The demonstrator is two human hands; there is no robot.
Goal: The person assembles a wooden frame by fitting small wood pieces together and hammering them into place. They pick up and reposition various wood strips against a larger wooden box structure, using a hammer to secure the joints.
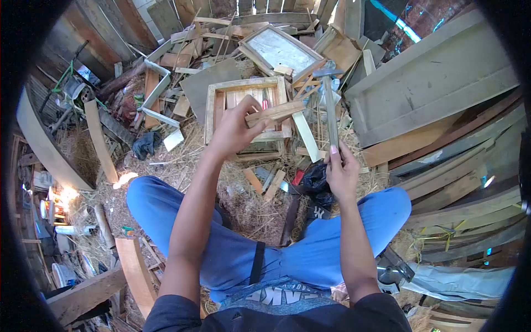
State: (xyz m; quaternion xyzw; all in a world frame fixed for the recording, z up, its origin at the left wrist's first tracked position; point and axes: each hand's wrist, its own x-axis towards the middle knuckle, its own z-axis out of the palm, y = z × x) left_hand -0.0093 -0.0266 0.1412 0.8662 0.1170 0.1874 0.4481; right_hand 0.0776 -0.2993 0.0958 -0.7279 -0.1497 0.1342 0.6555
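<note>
My left hand (237, 126) is closed around a short piece of wood (279, 112), which points to the right over a wooden frame (211, 113). In my right hand (343, 170) is the lower end of a hammer (332, 108); its handle stands away from me with the metal head at the far end. The frame has slats inside it. A red and white handle (265, 104) lies on the slats, partly hidden by the wood and my left hand. A pale strip of wood (306, 137) leans just right of the frame.
Behind the frame lies a pale panel in a wooden border (283, 50) among scrap wood. A large grey board (431, 77) leans at the right. Black plastic (316, 180) and small offcuts (274, 185) lie on the straw-covered ground before my legs. Planks (135, 274) are at the left.
</note>
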